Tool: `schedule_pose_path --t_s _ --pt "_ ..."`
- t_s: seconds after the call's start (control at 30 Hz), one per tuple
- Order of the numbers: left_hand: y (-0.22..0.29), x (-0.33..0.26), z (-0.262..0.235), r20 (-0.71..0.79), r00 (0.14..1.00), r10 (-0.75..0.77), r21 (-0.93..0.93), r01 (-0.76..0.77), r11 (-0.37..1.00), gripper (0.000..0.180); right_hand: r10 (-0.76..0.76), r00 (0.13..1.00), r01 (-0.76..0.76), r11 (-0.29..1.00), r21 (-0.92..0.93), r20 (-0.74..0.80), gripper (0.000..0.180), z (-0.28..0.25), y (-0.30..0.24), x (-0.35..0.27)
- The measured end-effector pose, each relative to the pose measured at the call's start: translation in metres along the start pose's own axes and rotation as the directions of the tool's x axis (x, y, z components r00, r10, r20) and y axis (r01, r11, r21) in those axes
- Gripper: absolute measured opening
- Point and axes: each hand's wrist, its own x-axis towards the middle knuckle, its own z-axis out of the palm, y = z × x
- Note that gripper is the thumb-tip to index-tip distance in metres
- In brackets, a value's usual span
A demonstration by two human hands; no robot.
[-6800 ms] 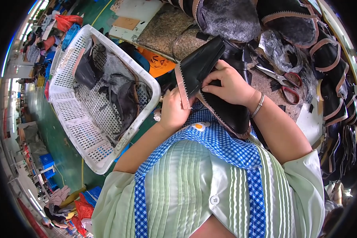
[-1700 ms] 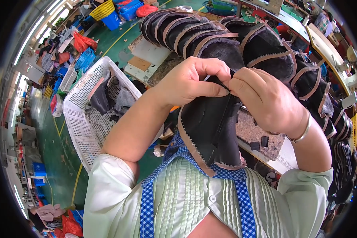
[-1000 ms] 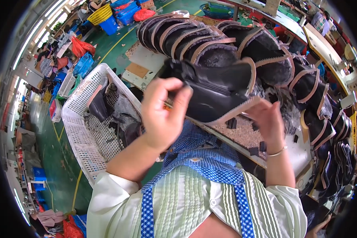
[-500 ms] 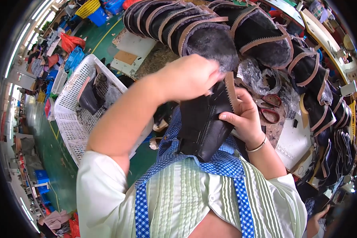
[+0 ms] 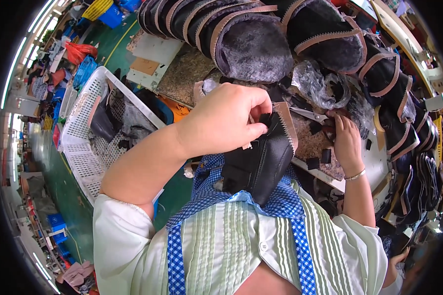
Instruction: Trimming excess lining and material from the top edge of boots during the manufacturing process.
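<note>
A black boot upper (image 5: pixel 268 164) with a tan zigzag-edged strip (image 5: pixel 286 125) along its top rests upright against my lap. My left hand (image 5: pixel 229 115) is closed at the upper's top edge, thumb and fingers pinching dark material there. Over on the bench, my right hand (image 5: pixel 348 145) is closed round the handles of a pair of scissors (image 5: pixel 307 113). The blades point left toward the upper, and my fingers cover most of the handles.
Fur-lined boot uppers (image 5: pixel 253 49) stand in rows at the back and right. Crumpled clear plastic (image 5: pixel 317 86) and black scraps (image 5: pixel 326 156) lie on the bench. A white plastic basket (image 5: pixel 79 142) at left holds more uppers. A blue checked apron (image 5: pixel 300 246) covers my front.
My right hand has let go of the boot upper, moved right and taken hold of the scissors. My left hand has shifted slightly down and left, staying at the upper's top.
</note>
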Motion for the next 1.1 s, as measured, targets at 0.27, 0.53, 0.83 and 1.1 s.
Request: schedule_pose_path --t_s 0.27,0.53,0.83,1.1 --pt "-0.016 -0.01 0.003 0.021 0.853 0.522 0.206 -0.514 0.832 0.015 0.004 1.0 0.008 0.871 0.491 -0.024 0.046 -0.067 -0.016 0.003" --pt "-0.009 -0.02 -0.006 -0.025 0.902 0.43 0.192 -0.418 0.888 0.017 -0.435 0.899 0.425 0.852 0.307 -0.037 0.062 -0.124 -0.037 0.028" --pt "-0.011 -0.023 -0.009 -0.076 0.925 0.372 0.139 -0.36 0.923 0.02 -0.518 0.849 0.386 0.743 0.547 0.104 0.059 -0.12 -0.038 0.035" --pt "-0.009 -0.022 -0.005 -0.082 0.9 0.429 0.129 -0.417 0.9 0.02 -0.51 0.86 0.413 0.726 0.55 0.029 0.056 -0.119 -0.044 0.037"
